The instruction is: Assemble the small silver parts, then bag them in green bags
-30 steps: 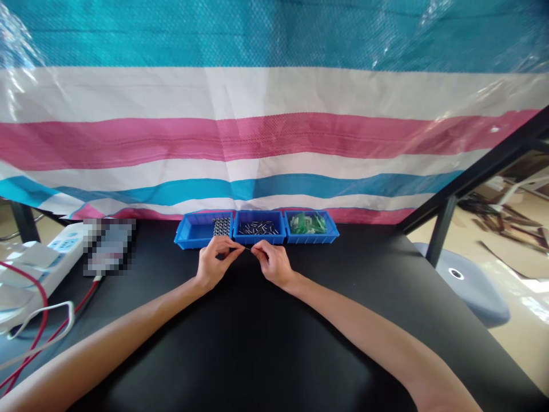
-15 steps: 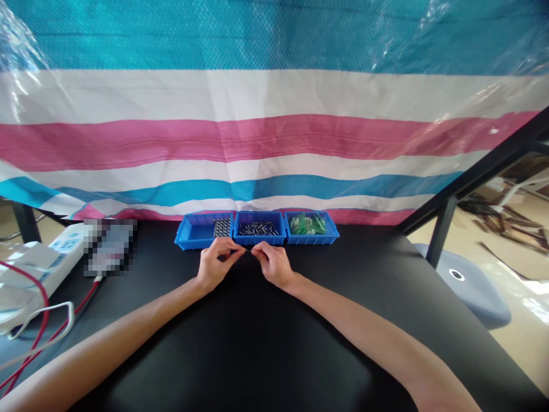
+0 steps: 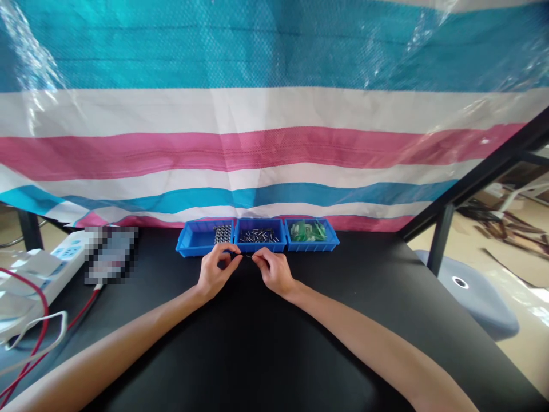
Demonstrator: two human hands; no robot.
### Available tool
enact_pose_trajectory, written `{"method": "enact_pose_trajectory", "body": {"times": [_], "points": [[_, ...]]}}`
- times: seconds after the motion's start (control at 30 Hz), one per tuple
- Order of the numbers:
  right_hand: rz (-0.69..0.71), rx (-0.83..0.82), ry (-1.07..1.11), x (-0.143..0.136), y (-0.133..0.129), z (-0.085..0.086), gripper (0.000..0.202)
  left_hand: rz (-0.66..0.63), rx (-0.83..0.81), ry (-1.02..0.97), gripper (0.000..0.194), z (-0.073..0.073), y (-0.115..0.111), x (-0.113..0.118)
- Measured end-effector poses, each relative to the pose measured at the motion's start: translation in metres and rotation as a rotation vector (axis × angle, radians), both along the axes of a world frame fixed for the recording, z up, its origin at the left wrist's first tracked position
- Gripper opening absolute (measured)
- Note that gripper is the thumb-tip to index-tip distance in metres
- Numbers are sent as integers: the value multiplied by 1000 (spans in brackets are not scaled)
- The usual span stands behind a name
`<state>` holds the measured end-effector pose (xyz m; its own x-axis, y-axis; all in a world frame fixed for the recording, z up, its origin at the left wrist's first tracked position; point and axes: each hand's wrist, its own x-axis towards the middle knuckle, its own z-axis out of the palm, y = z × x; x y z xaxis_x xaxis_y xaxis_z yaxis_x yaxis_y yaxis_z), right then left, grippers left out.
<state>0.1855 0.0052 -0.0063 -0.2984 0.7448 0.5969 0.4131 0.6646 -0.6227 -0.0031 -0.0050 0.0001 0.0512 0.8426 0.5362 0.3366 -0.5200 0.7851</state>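
My left hand (image 3: 216,271) is closed, thumb and forefinger together in a pinch. What sits at its fingertips is too small to make out. My right hand (image 3: 275,272) faces it, pinching a thin metal piece (image 3: 247,256) that shows in the narrow gap between the hands. Both hands are just in front of three blue bins. The left bin (image 3: 201,249) has rows of small metal nuts (image 3: 222,234) at its right end. Short metal pins or screws (image 3: 259,236) lie loose in the middle bin (image 3: 261,248). Green and clear plastic pieces (image 3: 307,231) fill the right bin (image 3: 313,246).
The bins stand at the back of a black table (image 3: 240,355), against a striped plastic sheet (image 3: 274,149). A white power strip (image 3: 64,252), a blurred-out device (image 3: 112,254) and red and white cables (image 3: 43,292) occupy the left side. A grey stool (image 3: 476,297) stands beyond the right edge.
The whole view has shifted slightly, with bins and hands lower in the picture. My fingertips have drawn a little farther apart, and more of the thin piece shows between them.
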Motion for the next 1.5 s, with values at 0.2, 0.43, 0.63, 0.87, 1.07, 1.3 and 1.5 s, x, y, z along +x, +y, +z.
{"method": "enact_pose_trajectory", "body": {"times": [0.2, 0.43, 0.63, 0.87, 1.07, 1.3, 1.5], "points": [[21, -21, 4, 0, -1, 3, 17, -18, 7, 36, 11, 0, 0, -2], [22, -16, -5, 0, 0, 3, 16, -17, 13, 75, 12, 2, -2, -3], [31, -23, -8, 0, 0, 2, 15, -30, 17, 61, 19, 3, -3, -1], [39, -23, -13, -1, 1, -1, 15, -56, 10, 25, 21, 3, -4, -1], [33, -15, 7, -1, 0, 0, 15, -35, 10, -4, 15, 2, -3, 0], [43, -14, -14, -1, -1, 1, 15, 8, 30, -43, 19, 0, -2, 3], [41, -2, 6, -1, -1, 1, 14, 25, 65, -27, 20, 1, -2, 4]]}}
